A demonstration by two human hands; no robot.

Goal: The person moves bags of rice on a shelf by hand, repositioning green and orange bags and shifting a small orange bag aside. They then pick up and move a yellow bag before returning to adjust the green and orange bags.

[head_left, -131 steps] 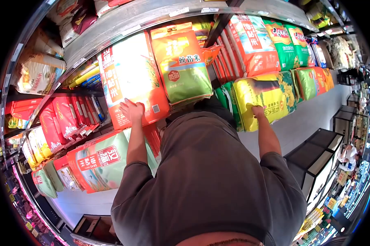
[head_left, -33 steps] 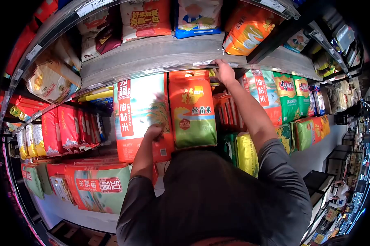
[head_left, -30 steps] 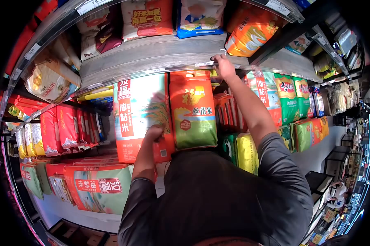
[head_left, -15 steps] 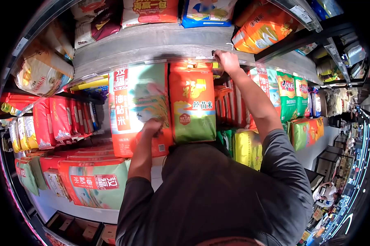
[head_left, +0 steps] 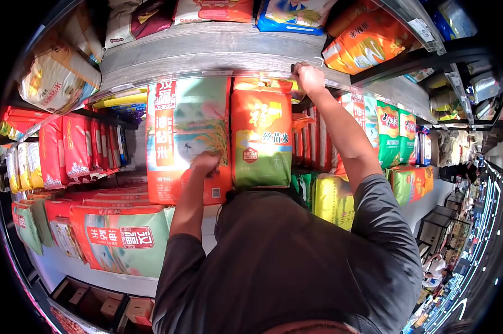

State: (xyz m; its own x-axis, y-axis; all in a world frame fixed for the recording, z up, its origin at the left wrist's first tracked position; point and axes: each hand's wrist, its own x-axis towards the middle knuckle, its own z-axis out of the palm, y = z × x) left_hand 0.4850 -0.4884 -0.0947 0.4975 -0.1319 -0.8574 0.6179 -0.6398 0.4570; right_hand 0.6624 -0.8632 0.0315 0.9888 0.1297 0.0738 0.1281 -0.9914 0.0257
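Note:
My left hand is closed in front of the lower right part of a large red and pale green rice bag that stands upright. What its curled fingers hold, if anything, is hidden. Close on the right stands an orange and green rice bag. My right hand is raised to the front edge of the grey shelf, above and right of that bag. Its fingers are closed, with a small dark piece showing at their tips; I cannot make out what it is.
Several rice bags lie on the upper shelf, including an orange one. Red packs line the left side, above a stack of rice bags. Green bags and a yellow bag stand at right.
The view has shifted slightly, so the two upright bags appear a little higher. My left hand has moved slightly up against the bag. My right hand stays at the shelf edge.

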